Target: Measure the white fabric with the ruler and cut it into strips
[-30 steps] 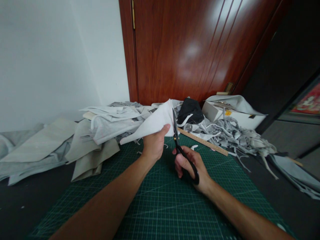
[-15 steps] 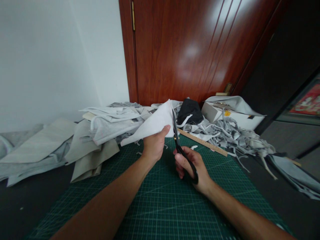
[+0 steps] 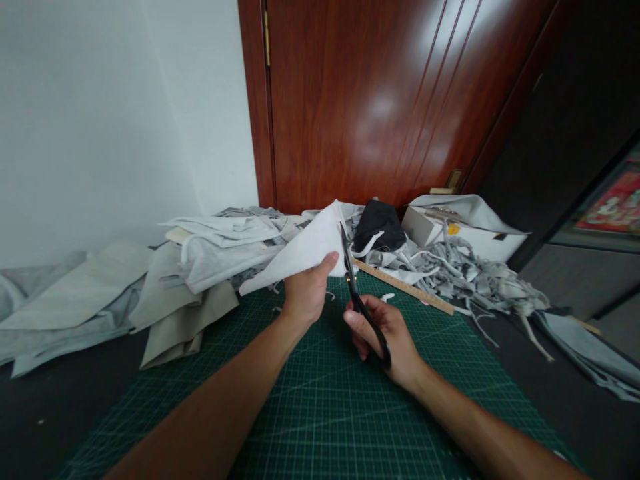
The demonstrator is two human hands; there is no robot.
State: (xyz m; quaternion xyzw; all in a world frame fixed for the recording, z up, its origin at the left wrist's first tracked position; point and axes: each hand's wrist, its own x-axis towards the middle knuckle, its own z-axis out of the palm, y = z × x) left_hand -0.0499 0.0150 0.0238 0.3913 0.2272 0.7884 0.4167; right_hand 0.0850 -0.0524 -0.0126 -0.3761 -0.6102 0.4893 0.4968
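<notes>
My left hand is closed on a piece of white fabric, thumb on top, raised above the green cutting mat. The piece tapers to a point at the lower left and has a peak at the top. In my right hand is a pair of black-handled scissors, pointing upward. Their blades lie along the fabric's right edge. Whether the blades are fully together is hard to make out.
Folded grey and beige cloth is piled at the left. A wooden ruler lies at the mat's far right, beside tangled grey strips. Behind them are a black cloth and a white box. A reddish door stands behind.
The scissor handles have come closer together as the right hand's fingers tightened. The blades sit slightly further left against the fabric edge. The left hand has barely moved.
</notes>
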